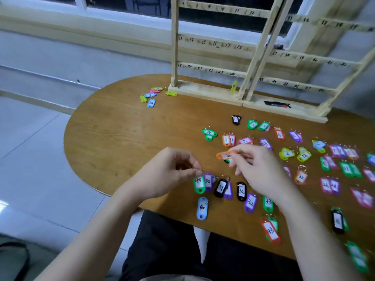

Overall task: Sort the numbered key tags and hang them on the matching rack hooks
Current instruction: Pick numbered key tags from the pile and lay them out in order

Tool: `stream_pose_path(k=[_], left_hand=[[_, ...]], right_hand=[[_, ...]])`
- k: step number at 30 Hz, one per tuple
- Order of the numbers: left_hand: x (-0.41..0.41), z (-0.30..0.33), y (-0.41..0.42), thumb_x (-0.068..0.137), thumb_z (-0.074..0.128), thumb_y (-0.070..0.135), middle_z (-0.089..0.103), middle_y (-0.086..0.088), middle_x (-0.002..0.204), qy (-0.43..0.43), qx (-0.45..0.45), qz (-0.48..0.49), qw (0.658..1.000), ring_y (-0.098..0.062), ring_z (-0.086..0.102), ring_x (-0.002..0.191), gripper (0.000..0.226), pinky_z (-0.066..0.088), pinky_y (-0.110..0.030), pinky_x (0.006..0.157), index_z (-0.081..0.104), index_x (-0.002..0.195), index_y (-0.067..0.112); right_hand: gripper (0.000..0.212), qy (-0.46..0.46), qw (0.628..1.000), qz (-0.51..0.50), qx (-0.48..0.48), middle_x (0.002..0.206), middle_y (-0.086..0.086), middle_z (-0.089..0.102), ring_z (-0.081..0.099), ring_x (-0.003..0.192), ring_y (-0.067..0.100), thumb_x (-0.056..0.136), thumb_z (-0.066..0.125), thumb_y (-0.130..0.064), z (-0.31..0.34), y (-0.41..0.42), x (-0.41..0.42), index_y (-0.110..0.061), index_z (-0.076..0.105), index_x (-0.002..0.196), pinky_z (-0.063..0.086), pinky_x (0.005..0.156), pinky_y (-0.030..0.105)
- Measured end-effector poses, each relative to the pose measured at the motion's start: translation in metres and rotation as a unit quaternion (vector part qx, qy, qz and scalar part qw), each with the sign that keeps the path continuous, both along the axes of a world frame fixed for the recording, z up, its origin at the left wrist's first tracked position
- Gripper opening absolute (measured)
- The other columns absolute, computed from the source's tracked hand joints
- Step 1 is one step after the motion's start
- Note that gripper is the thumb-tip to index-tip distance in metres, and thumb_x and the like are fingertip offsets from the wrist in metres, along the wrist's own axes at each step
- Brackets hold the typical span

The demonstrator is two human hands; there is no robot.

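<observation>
The left hand (172, 171) pinched the small metal ring of a green plastic key tag marked 40 (199, 184), which hung at the near edge of the oval brown wooden table (121, 126). The right hand (257, 169) pinched an orange plastic key tag (226, 155) by its ring end, held level just above the table; its number was too blurred to read surely. Such tags looked light, stiff and smooth, so the ring seemed the surest place to hold and the part to slip over a hook. At twelve o'clock stood the pale wooden rack with numbered rails (213, 43), nearly bare, one yellow tag (234, 86) hanging low. Sorted tags lay in rows from one to four o'clock, crowding the right hand's path. A loose heap of tags (151, 96) sat at eleven o'clock, a black packet (278, 104) on the rack's base.
</observation>
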State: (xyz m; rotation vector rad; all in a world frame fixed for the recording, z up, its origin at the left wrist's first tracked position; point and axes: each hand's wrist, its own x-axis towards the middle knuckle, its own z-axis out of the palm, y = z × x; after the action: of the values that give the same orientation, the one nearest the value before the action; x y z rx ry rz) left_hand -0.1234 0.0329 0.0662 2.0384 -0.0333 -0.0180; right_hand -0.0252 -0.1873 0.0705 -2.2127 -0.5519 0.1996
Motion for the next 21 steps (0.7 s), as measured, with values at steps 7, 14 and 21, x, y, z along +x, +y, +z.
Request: stream_pose_path(k=[7,14,21], left_hand=[[-0.016,-0.016,-0.016,0.087,0.078,0.018,0.063,0.021,0.069,0.018,0.028,0.006,0.999,0.004,0.052,0.065,0.005,0.037,-0.010,0.064,0.076,0.083,0.017],[-0.012,-0.031,-0.025,0.086,0.079,0.019,0.067,0.021,0.074,0.025,0.066,0.002,0.998,0.005,0.058,0.071,0.004,0.039,-0.009,0.067,0.076,0.084,0.018],[-0.006,-0.037,-0.020,0.083,0.082,0.020,0.069,0.021,0.088,-0.011,0.091,-0.004,0.996,0.000,0.063,0.088,0.010,0.040,-0.009,0.076,0.075,0.087,0.026]], right_hand=[[0.028,0.040,0.998,-0.013,0.050,0.075,-0.006,0.074,0.069,0.068,0.007,0.106,0.048,-0.015,-0.011,-0.015,-0.025,-0.030,0.070,0.114,0.046,0.065,0.016],[0.013,0.059,0.994,-0.032,0.086,0.079,-0.004,0.075,0.069,0.065,0.015,0.103,0.056,-0.013,-0.011,-0.021,-0.029,-0.023,0.064,0.102,0.053,0.069,0.029],[0.010,0.050,0.995,-0.059,0.068,0.077,-0.012,0.074,0.070,0.066,0.012,0.099,0.063,-0.016,-0.013,-0.021,-0.024,-0.024,0.065,0.094,0.058,0.073,0.035]])
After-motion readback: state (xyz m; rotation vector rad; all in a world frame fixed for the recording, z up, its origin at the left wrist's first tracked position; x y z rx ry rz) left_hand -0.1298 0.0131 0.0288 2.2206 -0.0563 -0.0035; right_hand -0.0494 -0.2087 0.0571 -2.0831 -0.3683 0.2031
